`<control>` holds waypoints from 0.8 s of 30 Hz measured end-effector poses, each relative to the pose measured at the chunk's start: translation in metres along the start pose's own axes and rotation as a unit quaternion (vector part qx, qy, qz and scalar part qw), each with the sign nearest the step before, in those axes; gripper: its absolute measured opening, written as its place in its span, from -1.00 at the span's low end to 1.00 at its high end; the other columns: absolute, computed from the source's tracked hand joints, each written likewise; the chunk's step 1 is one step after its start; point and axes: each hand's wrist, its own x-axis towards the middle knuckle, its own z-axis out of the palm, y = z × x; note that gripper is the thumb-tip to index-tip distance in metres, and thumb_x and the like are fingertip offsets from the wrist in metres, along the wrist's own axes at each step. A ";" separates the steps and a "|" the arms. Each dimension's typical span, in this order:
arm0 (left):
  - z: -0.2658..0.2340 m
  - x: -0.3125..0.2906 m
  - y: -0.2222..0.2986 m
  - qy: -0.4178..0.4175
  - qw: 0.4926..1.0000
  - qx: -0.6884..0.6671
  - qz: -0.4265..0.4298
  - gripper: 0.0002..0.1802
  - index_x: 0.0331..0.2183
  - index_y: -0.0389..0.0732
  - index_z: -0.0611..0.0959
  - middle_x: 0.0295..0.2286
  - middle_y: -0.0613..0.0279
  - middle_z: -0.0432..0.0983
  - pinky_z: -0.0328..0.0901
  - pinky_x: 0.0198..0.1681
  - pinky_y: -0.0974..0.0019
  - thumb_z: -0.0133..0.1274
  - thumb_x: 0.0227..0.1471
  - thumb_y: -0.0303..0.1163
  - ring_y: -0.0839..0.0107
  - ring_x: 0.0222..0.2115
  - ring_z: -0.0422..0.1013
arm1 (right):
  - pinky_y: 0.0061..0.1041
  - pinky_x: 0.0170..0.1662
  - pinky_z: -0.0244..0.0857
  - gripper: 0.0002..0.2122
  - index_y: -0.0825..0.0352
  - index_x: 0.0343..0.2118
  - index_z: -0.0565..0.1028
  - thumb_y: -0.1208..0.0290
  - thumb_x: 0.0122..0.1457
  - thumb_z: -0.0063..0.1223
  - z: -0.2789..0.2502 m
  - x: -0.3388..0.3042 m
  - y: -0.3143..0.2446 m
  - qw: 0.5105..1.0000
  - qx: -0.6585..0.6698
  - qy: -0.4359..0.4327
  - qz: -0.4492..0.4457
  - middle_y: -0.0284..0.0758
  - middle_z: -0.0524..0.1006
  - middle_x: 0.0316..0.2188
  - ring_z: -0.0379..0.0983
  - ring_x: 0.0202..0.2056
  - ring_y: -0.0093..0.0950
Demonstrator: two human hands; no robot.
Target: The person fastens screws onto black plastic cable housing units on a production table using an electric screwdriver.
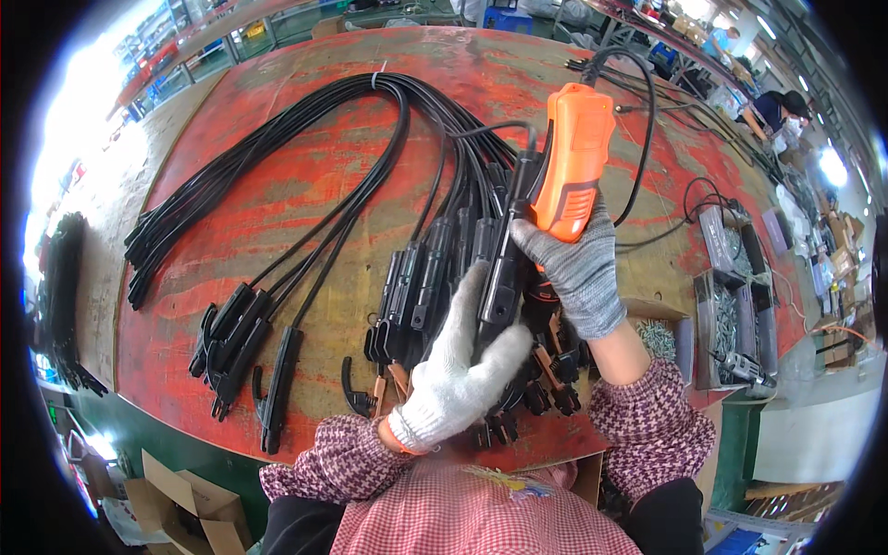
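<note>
Right grip [581, 277] is grasping an orange device [577, 153].
Left grip [453, 375] holds one black handle [500, 287] over the surface [231, 125].

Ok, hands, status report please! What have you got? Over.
Left hand: holding black handle. Right hand: gripping orange corded tool. Crowding close by: more black handles, cables attached. Over.

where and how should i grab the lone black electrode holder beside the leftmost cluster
Probably around the straight body of the black electrode holder, from above and its right: its curved lever sticks out leftward, and the clustered holders crowd that side.
</note>
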 end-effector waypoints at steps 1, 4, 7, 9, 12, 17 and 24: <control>0.002 0.000 0.007 -0.006 1.000 0.000 -0.002 -0.27 0.24 -0.21 0.01 -0.50 0.30 0.42 0.16 -0.69 0.54 -0.08 0.14 -0.27 0.64 -0.71 0.24 | -0.56 -0.21 0.40 -0.54 0.35 -0.13 0.33 0.54 -0.10 0.31 -0.003 -0.005 -0.004 1.000 -0.017 0.002 -0.022 -0.38 0.49 -0.31 0.45 -0.31 -0.60; 0.007 0.010 0.021 -0.162 0.947 -0.216 -0.175 -0.36 0.05 -0.15 0.29 -0.48 0.12 0.48 0.05 -0.85 0.51 -0.18 0.17 0.15 0.52 -0.82 0.23 | -0.58 -0.20 0.37 -0.59 0.36 -0.19 0.44 0.49 -0.12 0.37 -0.011 -0.016 -0.008 0.998 -0.019 0.041 -0.034 -0.42 0.52 -0.33 0.43 -0.32 -0.62; 0.018 0.023 0.009 -0.155 0.856 -0.392 -0.300 -0.32 -0.14 -0.18 0.45 -0.54 0.08 0.47 0.06 -0.87 0.50 -0.39 0.18 0.25 0.46 -0.83 0.22 | -0.53 -0.19 0.40 -0.49 0.36 -0.09 0.32 0.51 -0.13 0.34 -0.034 -0.021 -0.012 0.997 -0.066 0.031 -0.041 -0.35 0.49 -0.30 0.46 -0.28 -0.58; 0.024 0.030 0.005 -0.165 0.868 -0.375 -0.281 -0.40 -0.09 -0.13 0.44 -0.57 0.12 0.43 0.07 -0.85 0.50 -0.40 0.23 0.17 0.44 -0.82 0.21 | -0.55 -0.23 0.40 -0.48 0.35 -0.11 0.33 0.51 -0.15 0.37 -0.054 -0.029 -0.018 0.992 -0.058 0.096 -0.061 -0.36 0.50 -0.31 0.47 -0.31 -0.58; 0.038 0.032 0.012 -0.140 0.900 -0.294 -0.292 -0.46 0.10 0.06 0.31 -0.59 0.18 0.40 0.03 -0.84 0.54 -0.38 0.24 0.14 0.48 -0.81 0.20 | -0.59 -0.58 0.34 -0.64 0.29 -0.19 0.41 0.51 -0.06 0.32 -0.101 -0.050 -0.028 0.981 0.049 0.188 -0.023 -0.41 0.51 -0.51 0.43 -0.62 -0.60; 0.074 0.044 -0.007 -0.080 0.896 -0.278 -0.337 -0.53 -0.02 0.03 0.43 -0.66 0.30 0.30 -0.09 -0.84 0.55 -0.23 0.22 0.11 0.57 -0.83 0.06 | -0.42 -0.57 0.34 -0.83 0.33 -0.38 0.45 0.36 0.11 0.18 -0.169 -0.073 -0.022 0.925 0.119 0.332 -0.142 -0.38 0.43 -0.58 0.39 -0.64 -0.51; 0.087 0.053 -0.043 -0.122 0.905 -0.214 -0.345 -0.48 -0.14 -0.05 0.42 -0.68 0.28 0.35 -0.01 -0.83 0.55 -0.18 0.15 0.20 0.52 -0.83 0.19 | -0.39 -0.53 0.38 -0.57 0.34 -0.04 0.25 0.38 0.08 0.18 -0.179 -0.080 0.037 0.896 0.046 0.399 -0.188 -0.34 0.41 -0.58 0.39 -0.63 -0.51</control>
